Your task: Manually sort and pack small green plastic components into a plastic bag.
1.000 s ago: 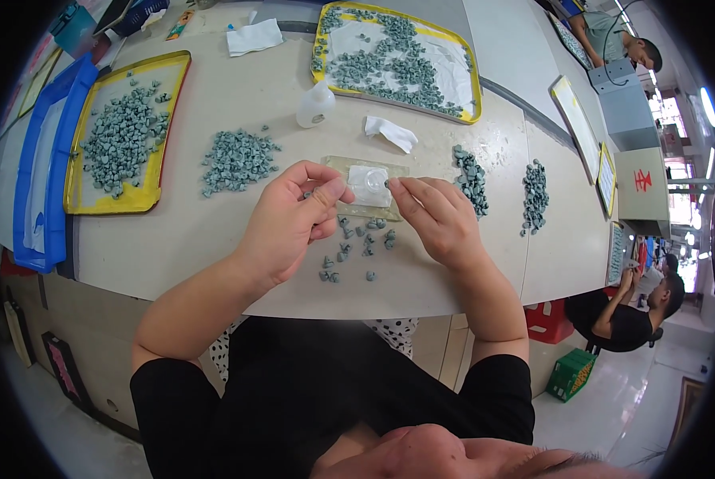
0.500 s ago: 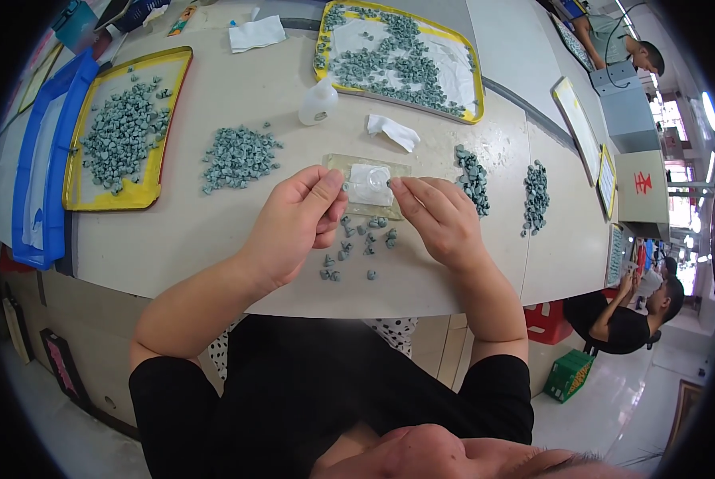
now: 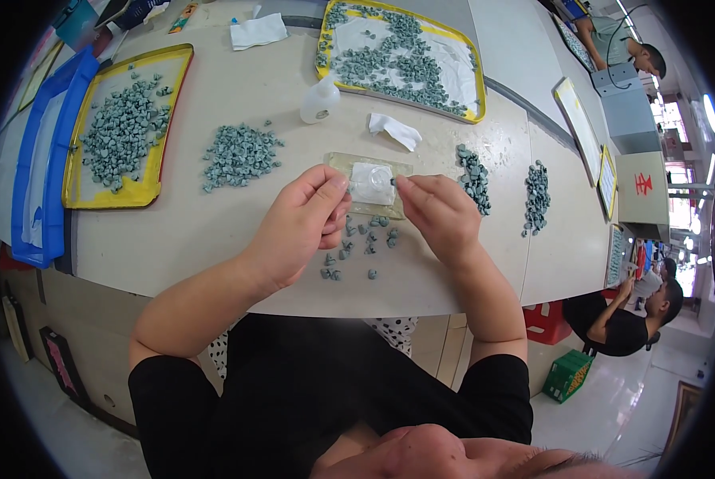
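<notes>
Small grey-green lumpy pcs (image 3: 372, 274) lay nr front edge of beige table (image 3: 421, 291). L hand (image 3: 295, 227): thumb + finger pressed together, contents unclear. R hand (image 3: 444, 214) pinched a tiny dark pc (image 3: 394, 182) at R side of translucent rectangular pad (image 3: 338, 163) w/ white square sheet (image 3: 363, 182). Beyond: whitish plastic bottle (image 3: 319, 102), yellow-rimmed tray (image 3: 479, 108).

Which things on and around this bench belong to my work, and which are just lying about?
Likely in the job:
Small grey-green piece in the right hand's fingers
Flat yellowish translucent slab with white square sheet
Loose grey-green pieces near it

Probably just lying about:
Green plastic crate on the floor
Teal bottle, far left
</notes>
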The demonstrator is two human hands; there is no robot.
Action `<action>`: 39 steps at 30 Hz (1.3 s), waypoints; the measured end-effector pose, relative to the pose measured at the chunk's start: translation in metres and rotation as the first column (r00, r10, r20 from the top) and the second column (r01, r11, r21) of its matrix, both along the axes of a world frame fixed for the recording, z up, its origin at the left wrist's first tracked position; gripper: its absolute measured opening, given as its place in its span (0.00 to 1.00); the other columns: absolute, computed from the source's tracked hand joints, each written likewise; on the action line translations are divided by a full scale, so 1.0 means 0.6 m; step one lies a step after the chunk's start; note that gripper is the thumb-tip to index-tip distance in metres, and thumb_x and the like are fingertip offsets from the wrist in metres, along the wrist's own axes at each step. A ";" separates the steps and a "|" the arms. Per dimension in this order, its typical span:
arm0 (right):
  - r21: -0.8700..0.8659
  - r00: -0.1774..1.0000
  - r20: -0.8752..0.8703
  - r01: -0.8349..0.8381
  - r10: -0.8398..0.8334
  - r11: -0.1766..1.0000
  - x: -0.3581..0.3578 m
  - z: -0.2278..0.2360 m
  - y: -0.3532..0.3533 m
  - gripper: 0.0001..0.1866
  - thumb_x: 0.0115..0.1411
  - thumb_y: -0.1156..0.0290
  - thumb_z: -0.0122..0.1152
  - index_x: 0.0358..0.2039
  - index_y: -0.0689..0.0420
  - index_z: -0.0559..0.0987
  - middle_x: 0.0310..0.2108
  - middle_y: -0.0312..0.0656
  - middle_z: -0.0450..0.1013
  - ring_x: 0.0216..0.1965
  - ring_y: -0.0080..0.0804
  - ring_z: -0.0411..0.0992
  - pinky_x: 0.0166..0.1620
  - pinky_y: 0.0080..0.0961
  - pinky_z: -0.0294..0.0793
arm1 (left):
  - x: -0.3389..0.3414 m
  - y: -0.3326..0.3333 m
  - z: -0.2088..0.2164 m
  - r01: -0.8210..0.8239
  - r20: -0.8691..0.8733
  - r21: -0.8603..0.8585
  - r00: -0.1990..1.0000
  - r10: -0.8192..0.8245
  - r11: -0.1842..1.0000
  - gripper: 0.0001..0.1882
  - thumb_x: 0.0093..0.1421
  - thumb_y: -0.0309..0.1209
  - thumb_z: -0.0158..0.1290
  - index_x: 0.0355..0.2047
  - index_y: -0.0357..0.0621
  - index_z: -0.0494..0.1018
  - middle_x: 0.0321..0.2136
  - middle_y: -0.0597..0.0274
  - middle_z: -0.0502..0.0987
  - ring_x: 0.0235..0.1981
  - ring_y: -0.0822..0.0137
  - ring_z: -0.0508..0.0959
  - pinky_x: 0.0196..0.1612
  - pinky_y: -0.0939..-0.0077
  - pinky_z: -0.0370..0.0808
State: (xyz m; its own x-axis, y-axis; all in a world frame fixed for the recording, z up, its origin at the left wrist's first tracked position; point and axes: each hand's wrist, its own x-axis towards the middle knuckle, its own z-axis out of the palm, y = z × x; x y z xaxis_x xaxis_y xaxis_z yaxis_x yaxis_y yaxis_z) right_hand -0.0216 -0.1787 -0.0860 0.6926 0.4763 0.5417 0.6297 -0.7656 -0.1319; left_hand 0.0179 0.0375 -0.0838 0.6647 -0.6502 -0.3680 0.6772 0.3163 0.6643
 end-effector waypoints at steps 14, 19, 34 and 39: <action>0.700 0.593 -0.714 0.625 0.372 0.347 -0.021 0.005 0.028 0.06 0.58 0.81 0.55 0.35 0.67 0.76 0.30 0.44 0.74 0.27 0.24 0.71 0.32 0.18 0.72 | -0.018 -0.024 -0.010 0.084 0.029 0.075 0.996 -0.087 0.994 0.15 0.66 0.38 0.41 0.24 0.45 0.61 0.15 0.75 0.56 0.15 0.81 0.53 0.17 0.84 0.51; 0.696 0.701 -0.669 0.474 0.247 0.539 -0.024 -0.005 0.042 0.06 0.54 0.83 0.57 0.33 0.65 0.77 0.29 0.44 0.74 0.27 0.24 0.72 0.31 0.18 0.72 | -0.012 -0.023 -0.020 0.097 -0.041 0.043 0.995 -0.096 0.994 0.16 0.67 0.39 0.41 0.22 0.46 0.60 0.15 0.74 0.56 0.14 0.81 0.52 0.16 0.84 0.50; 0.277 0.997 0.000 -0.074 0.077 0.958 -0.001 -0.019 0.046 0.14 0.40 0.88 0.65 0.31 0.67 0.78 0.27 0.44 0.73 0.24 0.33 0.72 0.26 0.24 0.72 | -0.007 -0.023 -0.032 0.104 -0.089 0.005 0.991 -0.103 0.995 0.17 0.66 0.40 0.42 0.22 0.45 0.62 0.15 0.75 0.57 0.14 0.82 0.52 0.16 0.84 0.49; 0.204 0.994 0.052 -0.108 0.100 0.973 -0.002 -0.020 0.055 0.14 0.40 0.88 0.65 0.31 0.69 0.77 0.28 0.46 0.73 0.24 0.35 0.72 0.26 0.24 0.72 | -0.018 -0.023 -0.032 0.019 0.072 0.095 0.997 -0.026 0.995 0.14 0.67 0.39 0.41 0.26 0.45 0.63 0.17 0.74 0.59 0.16 0.82 0.54 0.18 0.85 0.52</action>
State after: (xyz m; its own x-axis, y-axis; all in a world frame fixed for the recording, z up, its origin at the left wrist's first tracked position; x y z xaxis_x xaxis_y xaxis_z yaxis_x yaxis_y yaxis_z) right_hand -0.0227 -0.1458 -0.0981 0.6201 0.4197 0.6628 0.7126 -0.6548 -0.2520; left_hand 0.0069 0.0236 -0.1031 0.6776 -0.6301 -0.3793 0.6323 0.2356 0.7381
